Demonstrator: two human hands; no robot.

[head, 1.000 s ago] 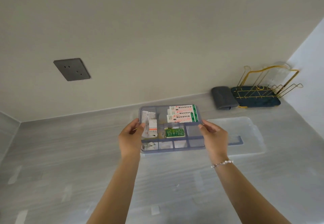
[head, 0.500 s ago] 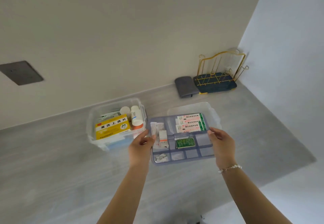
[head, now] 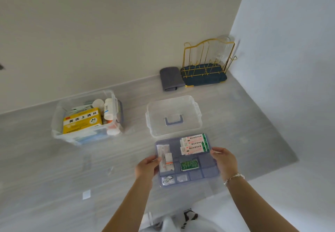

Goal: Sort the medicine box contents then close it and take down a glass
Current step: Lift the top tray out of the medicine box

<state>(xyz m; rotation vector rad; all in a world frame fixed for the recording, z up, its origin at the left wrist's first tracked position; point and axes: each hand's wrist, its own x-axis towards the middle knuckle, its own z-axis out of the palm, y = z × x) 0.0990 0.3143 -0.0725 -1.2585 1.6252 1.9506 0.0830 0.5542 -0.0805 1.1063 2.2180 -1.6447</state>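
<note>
Divided tray [head: 187, 161] is held level over the grey tabletop [head: 54, 168], near its front edge, at the right of centre. Left hand [head: 147, 166] pinches the tray's left rim, thumb on top beside the compartment with the white sachets and the small orange-banded carton [head: 169, 160]; right hand [head: 224, 161] grips the right rim, fingers curled over the edge, beaded bracelet [head: 233, 176] at the wrist. Each grip is narrow, closed on the tray rim. Tray contents: red-and-green plaster boxes [head: 195, 143] at back right, green packet [head: 189, 165] in the centre. Versus half a second ago: the tray was over the clear lid [head: 174, 116]; it now sits nearer the person, and the lid lies fully exposed behind it, blue handle visible. The medicine box [head: 87, 117] stands open at back left, well apart from the tray, with the yellow carton [head: 82, 121] and white bottles [head: 108, 109] inside, unchanged. Gold wire rack [head: 208, 63] on its dark blue base stands in the back right corner, a glass [head: 223, 50] hung on it; folded grey cloth [head: 170, 78] just beside it.
</note>
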